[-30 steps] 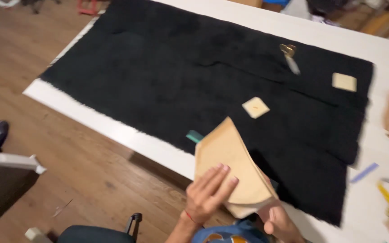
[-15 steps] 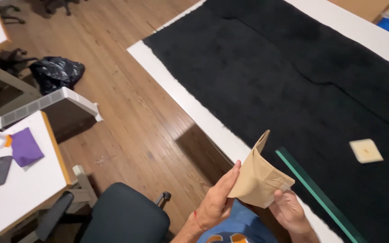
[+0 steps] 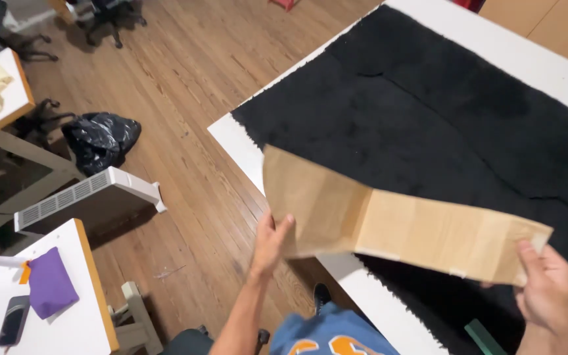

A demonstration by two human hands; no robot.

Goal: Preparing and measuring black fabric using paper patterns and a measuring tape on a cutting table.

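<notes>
**Brown paper pattern opened out, not yet laid down**

The left hand (image 3: 269, 240) pinches 1 end of the brown paper pattern (image 3: 396, 220), the right hand (image 3: 548, 289) the other. It hangs unfolded above the black fleece fabric (image 3: 442, 125) on the white table (image 3: 241, 141), not yet resting there.

The brown paper sheet (image 3: 396, 220) is hiding the left hand's (image 3: 271, 240) fingers behind it and covering part of the black fabric (image 3: 442, 125). The right hand (image 3: 550, 292) is running off the near edge. The tabletop (image 3: 244, 148) is running off the right edge.
</notes>
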